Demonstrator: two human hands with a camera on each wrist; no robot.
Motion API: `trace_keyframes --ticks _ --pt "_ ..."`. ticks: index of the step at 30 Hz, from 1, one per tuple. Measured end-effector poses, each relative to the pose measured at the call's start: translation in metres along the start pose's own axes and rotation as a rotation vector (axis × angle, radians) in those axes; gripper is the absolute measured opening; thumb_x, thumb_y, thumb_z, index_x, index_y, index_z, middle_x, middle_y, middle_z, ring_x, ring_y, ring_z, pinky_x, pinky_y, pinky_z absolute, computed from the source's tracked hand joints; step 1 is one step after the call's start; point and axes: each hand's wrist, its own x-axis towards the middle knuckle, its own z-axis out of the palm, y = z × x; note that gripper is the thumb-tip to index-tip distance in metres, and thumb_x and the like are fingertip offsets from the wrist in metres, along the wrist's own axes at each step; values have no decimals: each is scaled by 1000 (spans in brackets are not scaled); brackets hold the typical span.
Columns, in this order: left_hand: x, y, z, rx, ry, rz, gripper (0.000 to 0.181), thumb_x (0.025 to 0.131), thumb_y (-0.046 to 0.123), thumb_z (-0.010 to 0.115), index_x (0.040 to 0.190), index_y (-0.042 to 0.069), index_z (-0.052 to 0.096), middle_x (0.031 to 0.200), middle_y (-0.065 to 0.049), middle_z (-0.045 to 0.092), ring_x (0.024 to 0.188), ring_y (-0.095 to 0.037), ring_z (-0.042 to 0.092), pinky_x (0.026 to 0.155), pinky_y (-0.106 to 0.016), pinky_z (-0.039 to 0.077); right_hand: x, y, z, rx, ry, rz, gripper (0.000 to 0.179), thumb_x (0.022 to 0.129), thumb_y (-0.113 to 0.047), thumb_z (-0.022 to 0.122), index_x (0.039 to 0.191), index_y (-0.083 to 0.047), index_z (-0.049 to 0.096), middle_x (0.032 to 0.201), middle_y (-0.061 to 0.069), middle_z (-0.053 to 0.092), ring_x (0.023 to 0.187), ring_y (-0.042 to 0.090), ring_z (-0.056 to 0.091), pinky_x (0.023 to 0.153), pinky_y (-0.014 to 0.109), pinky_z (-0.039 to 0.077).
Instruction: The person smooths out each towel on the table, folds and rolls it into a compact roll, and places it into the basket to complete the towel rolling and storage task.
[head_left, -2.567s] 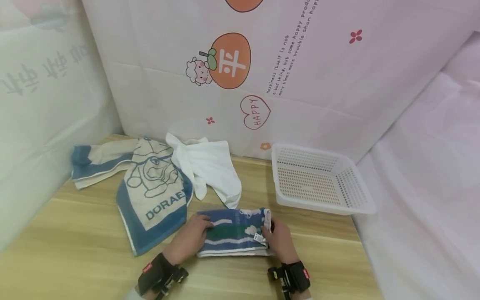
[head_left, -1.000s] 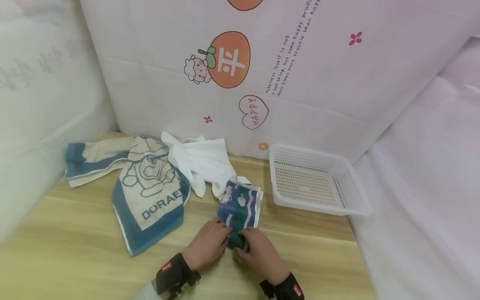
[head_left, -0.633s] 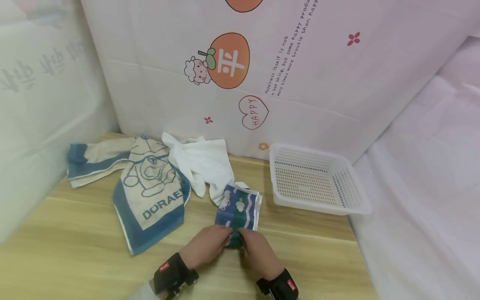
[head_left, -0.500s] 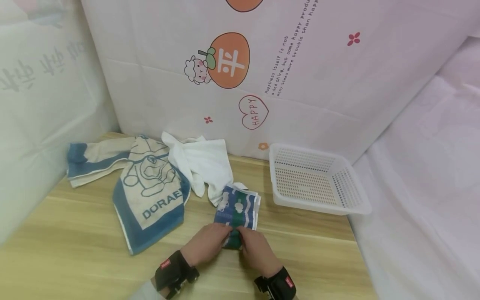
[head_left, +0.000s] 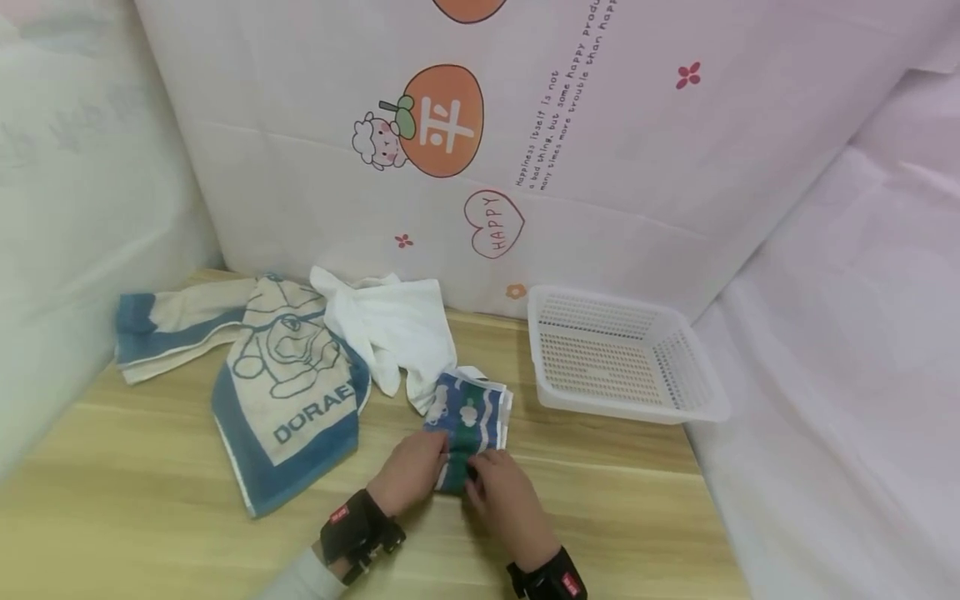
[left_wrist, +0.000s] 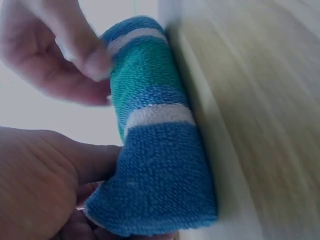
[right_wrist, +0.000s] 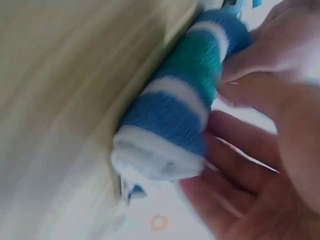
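A blue towel [head_left: 468,412] with a green band and white stripes lies folded into a narrow strip, its near end curled into a rounded roll. My left hand [head_left: 410,471] is at the left edge of that roll; in the left wrist view its thumb [left_wrist: 95,161] and fingers pinch the roll's blue end [left_wrist: 160,180]. Beside the right edge, my right hand [head_left: 510,504] has its fingers loosely spread. In the right wrist view its thumb tip is right at the green band [right_wrist: 195,57], with the fingers extended behind the towel's white-edged end [right_wrist: 155,155].
Touching the towel's far end is a crumpled white cloth [head_left: 408,325]. Left of it, a beige and blue Doraemon towel [head_left: 300,375] spreads over the wooden table [head_left: 630,508]. A white plastic basket [head_left: 626,408] stands at the back right, and white printed sheets [head_left: 330,192] enclose the table.
The towel has turned from lying crosswise to pointing away from me, and its near end has been rolled up. My right hand's fingers have loosened from the roll over the last half second.
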Motion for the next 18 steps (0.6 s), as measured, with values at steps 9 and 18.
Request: trace_keyframes --ticks 9,18 --pt "-13 10 -2 245 137 143 6 85 5 74 90 7 71 88 -4 63 83 -22 61 76 -38 54 2 -2 4 -38 -51 -60 34 84 -4 78 115 0 66 107 11 69 100 25 65 87 40 57" --pt "-20 7 -7 271 26 207 18 81 3 78 94 7 67 89 -4 62 78 -18 61 67 -33 54 9 11 6 27 -85 -106 27 97 0 58 124 2 60 112 15 70 105 27 67 94 43 56"
